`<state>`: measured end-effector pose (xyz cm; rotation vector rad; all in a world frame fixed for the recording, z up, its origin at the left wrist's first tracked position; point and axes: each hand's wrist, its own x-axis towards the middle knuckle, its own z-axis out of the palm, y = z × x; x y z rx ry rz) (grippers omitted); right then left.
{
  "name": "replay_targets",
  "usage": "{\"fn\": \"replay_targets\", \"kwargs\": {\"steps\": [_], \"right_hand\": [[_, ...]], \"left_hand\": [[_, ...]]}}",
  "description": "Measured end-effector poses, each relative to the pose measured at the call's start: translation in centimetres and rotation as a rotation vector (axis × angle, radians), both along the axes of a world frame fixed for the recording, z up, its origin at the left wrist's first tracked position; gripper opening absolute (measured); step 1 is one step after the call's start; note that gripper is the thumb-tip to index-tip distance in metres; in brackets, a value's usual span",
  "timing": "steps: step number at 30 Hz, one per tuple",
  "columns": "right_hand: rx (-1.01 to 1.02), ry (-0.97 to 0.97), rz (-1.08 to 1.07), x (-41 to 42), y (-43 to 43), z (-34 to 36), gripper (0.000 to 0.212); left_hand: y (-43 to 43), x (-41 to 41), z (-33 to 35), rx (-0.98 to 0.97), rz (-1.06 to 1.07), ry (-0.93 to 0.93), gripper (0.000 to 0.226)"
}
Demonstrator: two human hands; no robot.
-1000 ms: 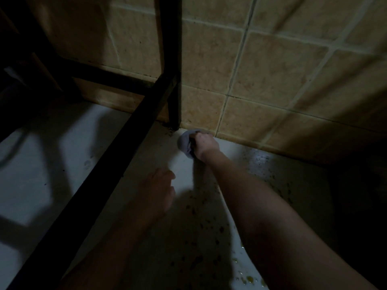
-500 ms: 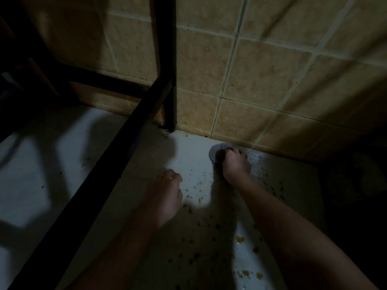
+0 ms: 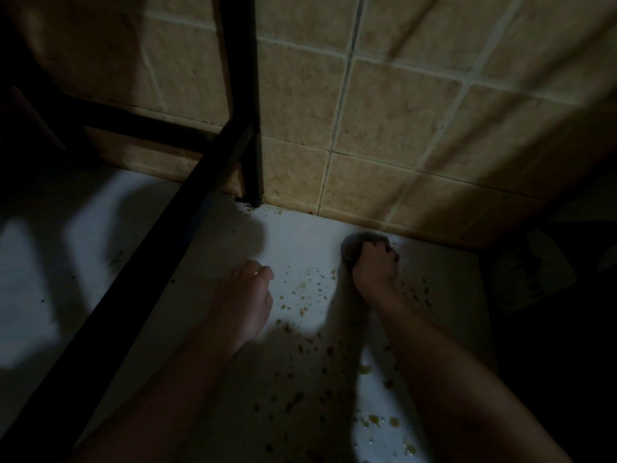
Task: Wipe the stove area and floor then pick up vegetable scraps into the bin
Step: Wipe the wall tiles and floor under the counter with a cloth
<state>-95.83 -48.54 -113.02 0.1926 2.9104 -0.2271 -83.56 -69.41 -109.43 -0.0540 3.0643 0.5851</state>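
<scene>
Head view, dim light, deep shadows.

- Right grip (image 3: 375, 269): a bare hand, fingers clenched round a bunched grey rag (image 3: 352, 246). The rag sits on the white floor (image 3: 300, 235), just beside the foot of the tiled wall (image 3: 384, 111). The knuckles cover its near half.
- Left grip (image 3: 245, 300): a bare hand, palm down and low over the floor, to the left of the right grip and apart from it. The fingers are loosely curled and hold nothing. I cannot tell whether it touches the floor.
- Scraps (image 3: 302, 310): small yellow-brown bits scattered on the floor between the 2 grips and back along both forearms. A few wet yellow drops (image 3: 374, 420) lie near the lower edge.
- Black frame leg (image 3: 252, 162): upright, standing on the floor against the wall, left of the rag. A dark crust of dirt lies at its foot. 1 black bar runs from it diagonally to the lower left.
- Far right: too dark to make out.
</scene>
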Motion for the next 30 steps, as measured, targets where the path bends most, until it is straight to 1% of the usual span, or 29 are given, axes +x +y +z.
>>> {"fn": "replay_targets", "kwargs": {"steps": [3, 8, 11, 13, 15, 17, 20, 25, 28, 30], "right_hand": [[-0.064, -0.001, 0.079, -0.5, -2.7, 0.1, 0.034], [-0.064, -0.059, 0.433, -2.5, -6.5, 0.7, 0.040], [-0.057, -0.062, 0.555, -3.7, -9.4, 1.0, 0.042], [-0.033, -0.069, 0.587, -4.5, -11.6, 1.2, 0.044], [-0.009, -0.072, 0.593, -5.4, -13.3, 1.4, 0.041], [0.031, -0.063, 0.597, -6.1, -14.3, 1.5, 0.036], [0.078, -0.070, 0.627, -6.3, -14.5, 1.0, 0.041], [0.038, -0.050, 0.680, -5.6, -10.8, -0.2, 0.039], [-0.002, -0.033, 0.634, -5.0, -7.5, -1.1, 0.036], [0.023, -0.019, 0.618, -5.1, -5.2, -1.1, 0.035]], "left_hand": [[0.0, 0.0, 0.0, 0.006, -0.004, 0.024, 0.026], [-0.9, 0.8, -1.0, -0.032, -0.018, 0.017, 0.027], [-1.7, 1.2, -1.7, -0.061, -0.018, -0.013, 0.029], [-1.9, 1.2, -1.7, -0.035, 0.057, -0.011, 0.031], [-1.8, 1.1, -1.8, -0.016, 0.118, -0.016, 0.033], [-1.6, 1.1, -2.2, -0.053, 0.112, -0.040, 0.033], [-1.1, 1.0, -2.5, -0.041, 0.119, -0.062, 0.033], [-0.6, 0.8, -2.2, -0.043, 0.075, -0.079, 0.036], [-0.5, 1.0, -2.3, -0.016, 0.073, -0.060, 0.031], [0.0, 1.3, -2.4, -0.002, 0.059, -0.048, 0.025]]}}
